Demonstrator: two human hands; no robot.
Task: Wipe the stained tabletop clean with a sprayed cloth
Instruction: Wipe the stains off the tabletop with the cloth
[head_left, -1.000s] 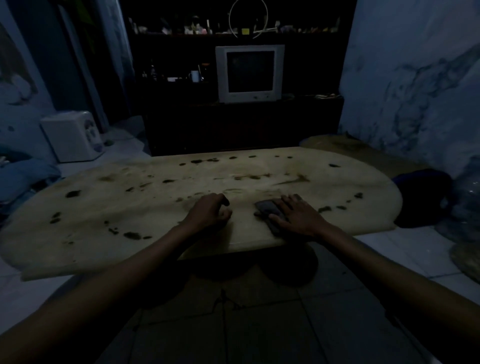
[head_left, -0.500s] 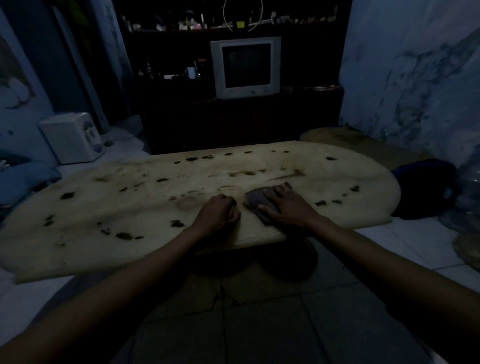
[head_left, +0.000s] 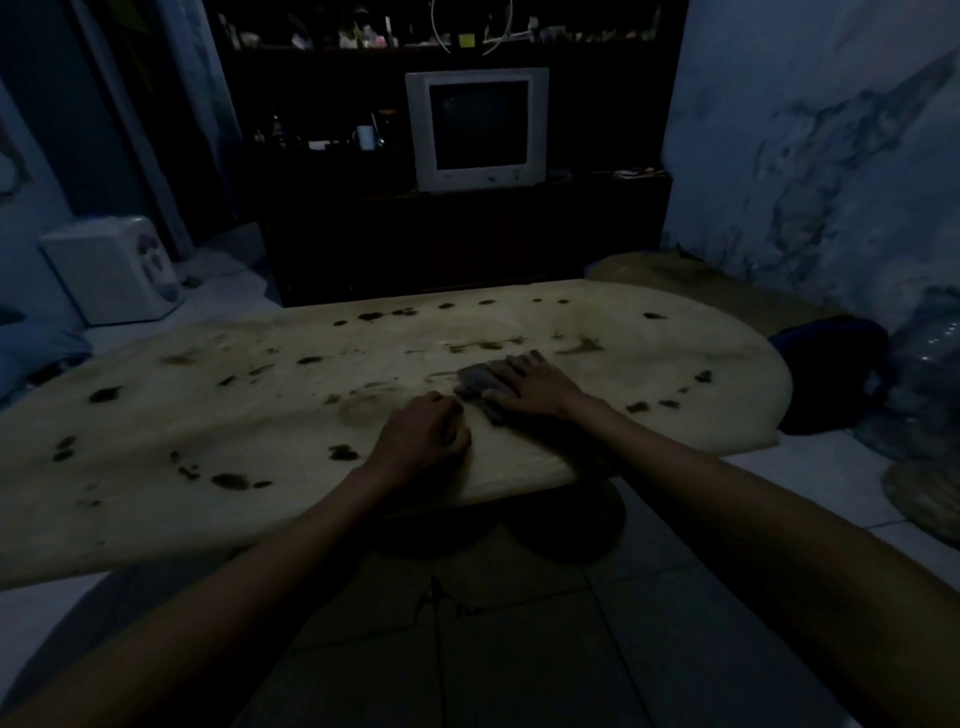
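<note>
A low, pale oval tabletop (head_left: 218, 426) spreads across the middle of the dim room, dotted with several dark stains (head_left: 231, 480). A small grey cloth (head_left: 475, 383) lies flat on it near the centre. My right hand (head_left: 535, 384) presses down on the cloth with fingers spread, covering its right half. My left hand (head_left: 423, 434) rests just to the cloth's left as a loose fist, holding nothing, near the table's front edge.
An old CRT television (head_left: 477, 127) stands on a dark cabinet behind the table. A white box-shaped appliance (head_left: 111, 267) sits on the floor at left. A dark cushion (head_left: 831, 379) and clear plastic bags (head_left: 930, 384) crowd the right side. Tiled floor (head_left: 519, 649) lies below.
My right hand has slid the cloth away from me and slightly left across the table. My left fist stays in about the same spot.
</note>
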